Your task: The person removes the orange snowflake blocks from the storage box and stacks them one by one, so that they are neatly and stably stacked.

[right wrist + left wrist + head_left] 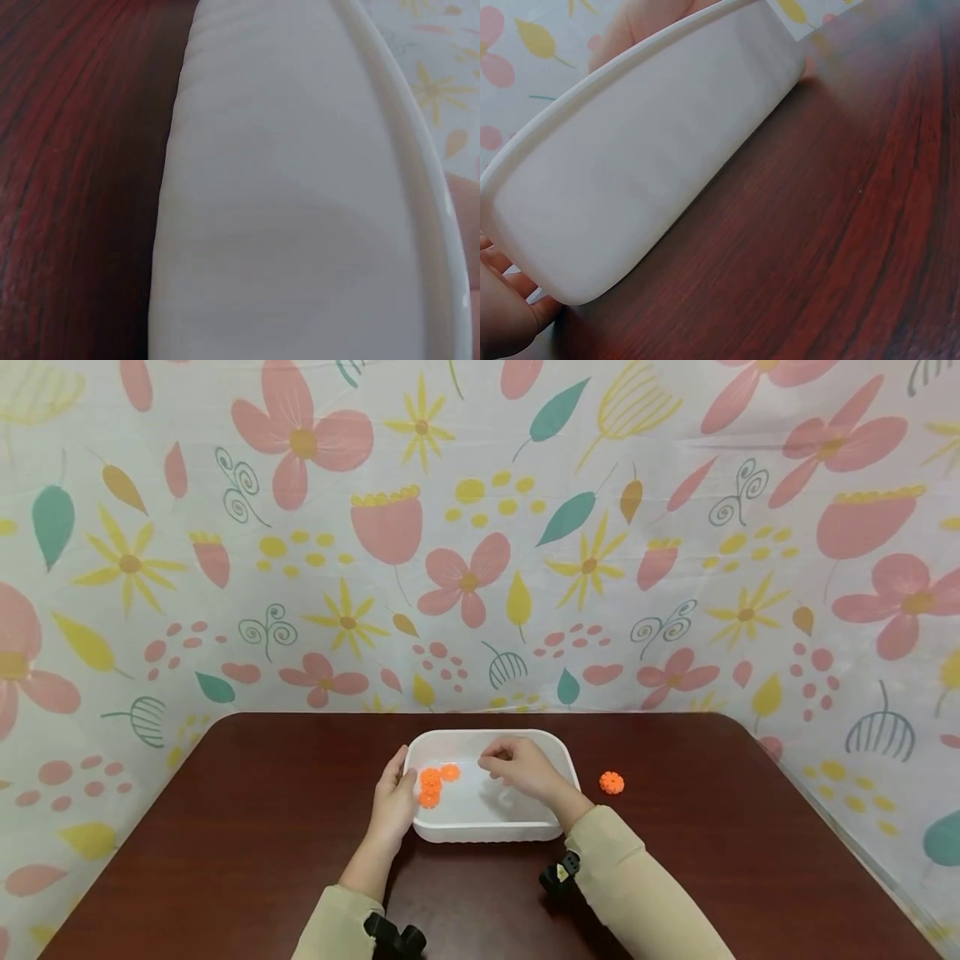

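A white plastic basin point(495, 832) stands on the table in the head view. My left hand point(393, 802) grips its left end, thumb at the rim and fingers along the outer wall; in the left wrist view the fingers point(510, 281) show around the basin's end. Several orange notched discs point(430, 787) lie at the left inside the basin. Over the middle of the basin, my right hand point(521, 766) hangs with loosely bent fingers, thumb close to the index finger, and no orange shows between them. Basin wall point(285, 187) fills most of the right wrist view.
One more orange disc piece point(611, 782) lies on the dark red-brown table point(697, 827), right of the basin. A flower-patterned cloth point(480, 635) hangs behind the table. Black wrist cameras point(395, 937) sit at both sleeves.
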Available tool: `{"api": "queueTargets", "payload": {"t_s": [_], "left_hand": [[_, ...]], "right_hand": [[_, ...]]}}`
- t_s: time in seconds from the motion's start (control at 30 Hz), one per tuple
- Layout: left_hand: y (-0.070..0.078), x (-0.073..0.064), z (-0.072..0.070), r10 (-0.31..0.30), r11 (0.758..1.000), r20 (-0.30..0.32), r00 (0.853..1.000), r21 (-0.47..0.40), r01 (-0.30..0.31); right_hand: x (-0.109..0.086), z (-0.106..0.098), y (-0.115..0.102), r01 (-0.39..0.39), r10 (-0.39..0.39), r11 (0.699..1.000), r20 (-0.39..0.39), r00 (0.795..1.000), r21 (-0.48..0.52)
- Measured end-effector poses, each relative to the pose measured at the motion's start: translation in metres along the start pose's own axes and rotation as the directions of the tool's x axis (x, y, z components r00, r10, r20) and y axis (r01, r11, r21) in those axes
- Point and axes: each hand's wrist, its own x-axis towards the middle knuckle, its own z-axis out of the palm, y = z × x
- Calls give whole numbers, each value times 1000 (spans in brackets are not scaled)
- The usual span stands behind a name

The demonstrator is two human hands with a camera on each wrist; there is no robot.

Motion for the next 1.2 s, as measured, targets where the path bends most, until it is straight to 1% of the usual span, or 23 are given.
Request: {"api": "queueTargets", "payload": {"t_s": [0.23, 0.47, 0.63, 0.87, 1.07, 1.2], "left_hand": [[-2, 1, 0, -31, 999, -15, 999, 18, 31], [0, 5, 1, -6, 1000, -4, 1000, 13, 6], [0, 4, 2, -17, 1000, 13, 1000, 1, 17], [-2, 3, 2, -10, 1000, 13, 1000, 3, 10], [-2, 3, 1, -3, 1000, -3, 1000, 11, 3], [-4, -2, -2, 7, 1000, -1, 1000, 12, -7]], "right_hand": [[8, 7, -9, -21, 22, 999, 19, 1000, -32], [19, 18, -24, -12, 12, 995, -1, 1000, -94], [26, 31, -29, 2, -3, 992, -10, 1000, -128], [32, 47, -27, 48, -52, 988, -27, 998, -145], [36, 56, -21, 32, -38, 989, -40, 998, -147], [32, 67, -14, 43, -48, 985, -31, 998, -170]]}}
